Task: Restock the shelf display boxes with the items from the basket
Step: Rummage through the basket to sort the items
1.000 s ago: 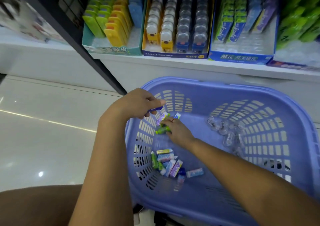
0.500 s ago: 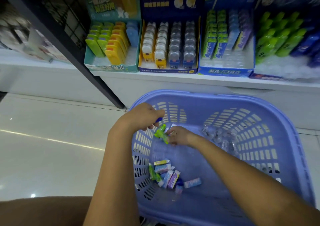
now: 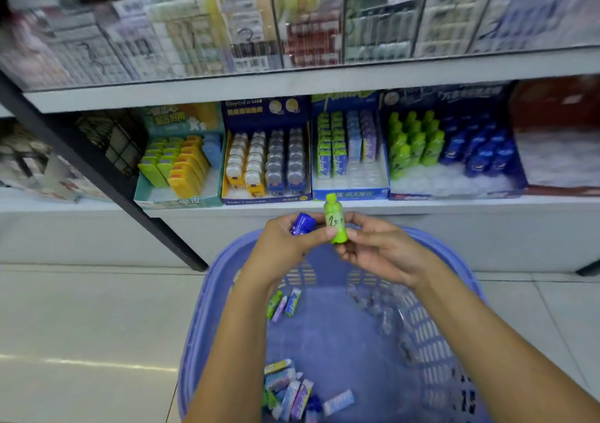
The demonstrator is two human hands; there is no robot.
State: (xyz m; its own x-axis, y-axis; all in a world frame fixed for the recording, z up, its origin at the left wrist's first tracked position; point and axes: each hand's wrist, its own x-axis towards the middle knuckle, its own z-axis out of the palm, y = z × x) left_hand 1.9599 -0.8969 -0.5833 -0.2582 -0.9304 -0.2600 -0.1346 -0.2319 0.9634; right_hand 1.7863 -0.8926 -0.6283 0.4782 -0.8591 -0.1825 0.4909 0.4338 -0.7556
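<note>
Both forearms are reaching forward over the basket (image 3: 194,341), and the two hands are meeting just above its far rim. The left hand (image 3: 285,240) is curling round a blue bottle (image 3: 302,223), with its thumb stretching across to touch the side of the green bottle (image 3: 336,226). The right hand (image 3: 380,253) is pinching that green bottle low on its body between thumb and fingertips, palm turned inward. The green bottle is standing upright above the basket's far rim, cap up, its label showing a large "2" towards the camera.

Beyond the basket, the display box (image 3: 431,180) of matching green and blue bottles is sitting on the lower shelf (image 3: 324,206), with white empty slots showing at its front.

Inside the basket, a heap of small packets (image 3: 292,390) is lying near its front left corner, and three more (image 3: 282,304) are resting further in by the left wall.

Most of the blue bottle is hiding inside the left palm; only one end is peeking out. The right fingers behind the green bottle are not showing. Some clear items (image 3: 383,305) are lying along the basket's right wall, too blurred to identify. The bottom of the picture is cutting off the basket's near edge, and the upper shelf beyond the basket is blurring into a smear.
</note>
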